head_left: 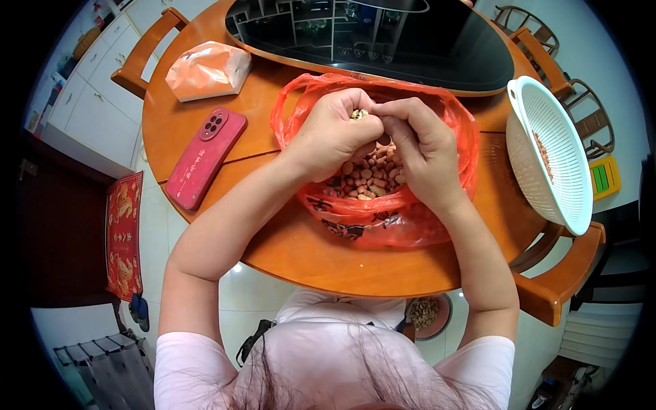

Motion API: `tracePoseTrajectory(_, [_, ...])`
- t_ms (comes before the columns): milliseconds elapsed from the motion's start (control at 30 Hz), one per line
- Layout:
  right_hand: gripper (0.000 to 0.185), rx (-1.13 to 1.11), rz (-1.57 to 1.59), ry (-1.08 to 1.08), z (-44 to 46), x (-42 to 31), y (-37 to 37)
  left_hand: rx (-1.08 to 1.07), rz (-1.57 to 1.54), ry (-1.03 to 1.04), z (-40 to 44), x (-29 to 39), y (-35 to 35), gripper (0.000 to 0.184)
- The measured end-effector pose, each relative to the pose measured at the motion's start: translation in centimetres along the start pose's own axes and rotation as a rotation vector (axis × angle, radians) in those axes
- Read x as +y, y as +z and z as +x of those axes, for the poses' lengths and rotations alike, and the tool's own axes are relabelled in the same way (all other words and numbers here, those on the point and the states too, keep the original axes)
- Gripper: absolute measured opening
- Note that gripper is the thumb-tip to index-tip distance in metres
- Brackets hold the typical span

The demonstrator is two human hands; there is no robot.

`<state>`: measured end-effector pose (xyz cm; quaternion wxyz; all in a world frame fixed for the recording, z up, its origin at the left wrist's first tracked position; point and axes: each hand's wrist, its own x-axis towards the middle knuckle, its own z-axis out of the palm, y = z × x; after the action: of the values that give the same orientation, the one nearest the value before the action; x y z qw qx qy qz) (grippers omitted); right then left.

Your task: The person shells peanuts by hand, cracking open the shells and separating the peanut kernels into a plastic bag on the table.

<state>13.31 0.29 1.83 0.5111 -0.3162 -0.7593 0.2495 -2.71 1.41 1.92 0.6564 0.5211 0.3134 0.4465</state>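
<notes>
Both hands meet above an open red plastic bag (383, 229) that holds many reddish peanuts (372, 174), some of them pale and in the shell. My left hand (331, 133) is curled closed around pale, broken peanut shells (359, 115), which show between the thumb and fingers. My right hand (424, 150) is closed, its thumb and index finger pinched together against the left hand's fingertips. What lies in that pinch is hidden by the fingers.
On the wooden table (273, 246) lie a pink phone (206, 158) and an orange tissue pack (208, 72). A black glass turntable (383, 41) stands behind the bag. A white colander (523, 147) with some peanuts sits at right. Below, a bowl (447, 320) holds shells.
</notes>
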Motion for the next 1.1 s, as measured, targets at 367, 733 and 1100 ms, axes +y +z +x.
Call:
tracePoseTrajectory(367, [0.014, -0.089, 0.124, 0.202, 0.4, -0.7, -0.9, -0.035, -0.051, -0.031, 0.0, 0.7, -0.3, 0.005])
tracePoseTrajectory(733, [0.014, -0.118, 0.258, 0.281, 0.0, -0.6, -0.8, -0.086, 0.045, -0.057, 0.1, 0.7, -1.1, 0.009])
tracePoseTrajectory(1100, [0.014, -0.061, 0.293, 0.309, -0.1, 0.0, -0.1, -0.073, -0.013, -0.061, 0.4, 0.4, -1.4, 0.009])
